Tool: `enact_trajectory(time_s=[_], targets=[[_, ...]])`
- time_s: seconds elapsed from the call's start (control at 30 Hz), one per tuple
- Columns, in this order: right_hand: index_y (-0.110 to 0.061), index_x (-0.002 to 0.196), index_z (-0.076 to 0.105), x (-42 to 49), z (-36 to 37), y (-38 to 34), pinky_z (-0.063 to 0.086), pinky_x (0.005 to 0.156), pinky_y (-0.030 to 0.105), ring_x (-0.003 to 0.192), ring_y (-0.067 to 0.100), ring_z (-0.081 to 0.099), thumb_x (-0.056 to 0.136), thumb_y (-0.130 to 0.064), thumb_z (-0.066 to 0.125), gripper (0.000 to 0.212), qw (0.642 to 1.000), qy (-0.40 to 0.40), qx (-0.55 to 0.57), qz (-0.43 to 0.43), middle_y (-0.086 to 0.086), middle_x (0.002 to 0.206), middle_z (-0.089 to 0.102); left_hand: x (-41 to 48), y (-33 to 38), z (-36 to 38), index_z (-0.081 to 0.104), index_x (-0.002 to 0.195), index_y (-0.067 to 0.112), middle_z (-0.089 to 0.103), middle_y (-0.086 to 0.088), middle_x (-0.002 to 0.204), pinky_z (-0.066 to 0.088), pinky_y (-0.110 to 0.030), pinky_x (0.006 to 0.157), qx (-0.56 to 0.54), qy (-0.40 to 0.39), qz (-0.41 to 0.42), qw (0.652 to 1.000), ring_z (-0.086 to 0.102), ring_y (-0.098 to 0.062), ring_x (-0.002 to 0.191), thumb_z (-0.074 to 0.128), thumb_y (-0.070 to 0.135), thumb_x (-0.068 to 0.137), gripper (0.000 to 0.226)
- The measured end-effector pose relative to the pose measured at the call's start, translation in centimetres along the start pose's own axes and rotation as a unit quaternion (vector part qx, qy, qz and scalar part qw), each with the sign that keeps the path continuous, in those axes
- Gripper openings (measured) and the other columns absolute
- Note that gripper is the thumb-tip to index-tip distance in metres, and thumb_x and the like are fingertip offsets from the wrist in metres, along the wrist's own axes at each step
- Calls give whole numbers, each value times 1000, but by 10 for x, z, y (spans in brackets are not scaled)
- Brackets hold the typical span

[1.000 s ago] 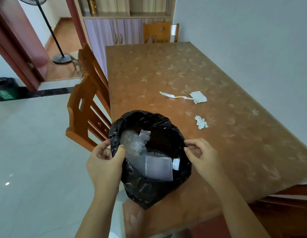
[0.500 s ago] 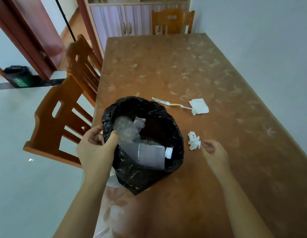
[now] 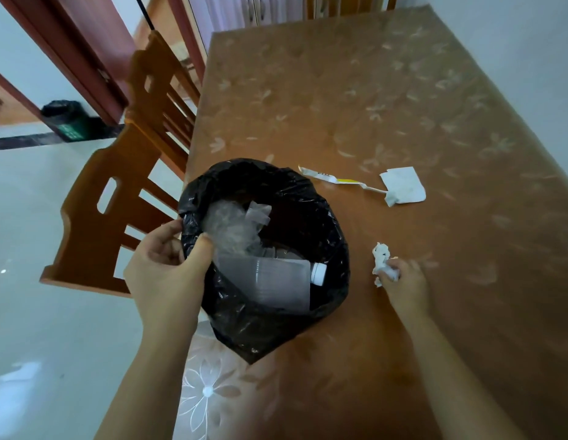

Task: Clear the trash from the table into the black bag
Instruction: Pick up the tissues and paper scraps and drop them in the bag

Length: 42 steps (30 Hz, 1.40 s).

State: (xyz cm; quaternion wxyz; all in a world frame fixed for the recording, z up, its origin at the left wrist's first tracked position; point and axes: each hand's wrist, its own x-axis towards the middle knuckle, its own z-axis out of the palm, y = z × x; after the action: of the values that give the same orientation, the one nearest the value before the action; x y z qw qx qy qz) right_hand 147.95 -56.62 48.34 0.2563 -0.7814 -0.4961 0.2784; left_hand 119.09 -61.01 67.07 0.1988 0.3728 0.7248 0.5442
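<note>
The black bag (image 3: 276,331) sits open on the worktop (image 3: 403,90), holding a clear bottle (image 3: 276,285) and crumpled plastic (image 3: 228,227). The left hand (image 3: 168,274) grips its rim; the right hand (image 3: 403,281) pinches a crumpled tissue (image 3: 380,254).

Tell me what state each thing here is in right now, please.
Black bag: open, its rim held by the left hand.
Bottle: capped, lying inside the bag.
Tissue: crumpled, pinched by the right hand.
Wrapper: lying flat on the table, untouched.
Paper scrap: flat on the table, untouched.
</note>
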Motion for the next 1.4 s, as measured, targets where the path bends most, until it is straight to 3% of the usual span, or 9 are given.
enact_trajectory(time_s=[0.13, 0.27, 0.4, 0.53, 0.73, 0.8, 1.03, 1.2, 1.4], targets=[[-4, 96, 64, -5, 5, -2, 38, 78, 31, 93, 29, 53, 79, -6, 63, 17, 1000, 4, 14, 17, 18, 108, 56, 3, 0, -5, 66, 104, 16, 59, 0, 67, 54, -28, 66, -6, 7, -7, 1000, 55, -18, 64, 68, 18, 76, 28], [-6, 90, 64, -19, 1, -7, 35, 72, 25, 84, 23, 51, 79, -6, 61, 11, 999, 15, 38, 24, 15, 100, 57, 3, 1, -10, 65, 100, 18, 55, 0, 61, 55, -32, 65, -23, -1, -17, 1000, 53, -21, 61, 67, 14, 77, 24], [-12, 85, 63, -42, -11, -23, 29, 53, 20, 72, 15, 48, 79, -7, 61, 8, 995, 53, 79, 17, 6, 94, 56, 1, -1, -18, 66, 102, 16, 55, 1, 62, 55, -24, 64, -47, -11, -22, 999, 55, -16, 62, 67, 13, 77, 25], [-20, 80, 61, -71, -27, -44, 38, 59, 23, 75, 16, 52, 78, -9, 61, 11, 988, 86, 127, -13, 2, 90, 57, -4, -4, -32, 64, 100, 18, 55, 5, 62, 46, -7, 53, -74, -17, -19, 997, 55, 5, 54, 68, 13, 77, 24], [-36, 71, 57, -111, -57, -81, 43, 62, 24, 73, 9, 57, 78, -15, 64, 23, 973, 139, 172, -73, -1, 86, 62, -12, -10, -56, 65, 103, 18, 54, 2, 61, 51, -19, 60, -78, -29, -23, 996, 52, -10, 59, 67, 16, 77, 26], [-39, 71, 58, -124, -65, -94, 45, 64, 24, 76, 9, 59, 77, -19, 65, 22, 970, 135, 184, -88, -5, 86, 63, -16, -11, -61, 65, 103, 18, 52, 4, 58, 50, -23, 60, -78, -30, -23, 996, 50, -8, 56, 67, 17, 76, 27], [-41, 72, 59, -156, -74, -136, 42, 58, 8, 68, 0, 57, 76, -17, 67, 26, 964, 106, 179, -165, -14, 78, 63, -29, -9, -77, 65, 106, 17, 54, -2, 59, 53, -29, 63, -100, -52, -23, 993, 52, -12, 57, 68, 17, 76, 30], [-41, 69, 57, -166, -67, -155, 40, 56, 4, 65, -7, 56, 76, -16, 67, 28, 962, 72, 172, -201, -17, 73, 62, -37, -8, -90, 65, 103, 19, 55, -1, 58, 49, -14, 54, -110, -55, -8, 992, 50, -5, 52, 68, 17, 76, 28], [-35, 88, 61, -166, -53, -170, 41, 65, 2, 82, -5, 59, 78, -19, 65, 19, 968, -9, 125, -218, -13, 94, 66, -39, -9, -102, 61, 91, 31, 54, 10, 55, 41, -4, 47, -127, -38, -5, 991, 50, 8, 48, 69, 15, 75, 24]])
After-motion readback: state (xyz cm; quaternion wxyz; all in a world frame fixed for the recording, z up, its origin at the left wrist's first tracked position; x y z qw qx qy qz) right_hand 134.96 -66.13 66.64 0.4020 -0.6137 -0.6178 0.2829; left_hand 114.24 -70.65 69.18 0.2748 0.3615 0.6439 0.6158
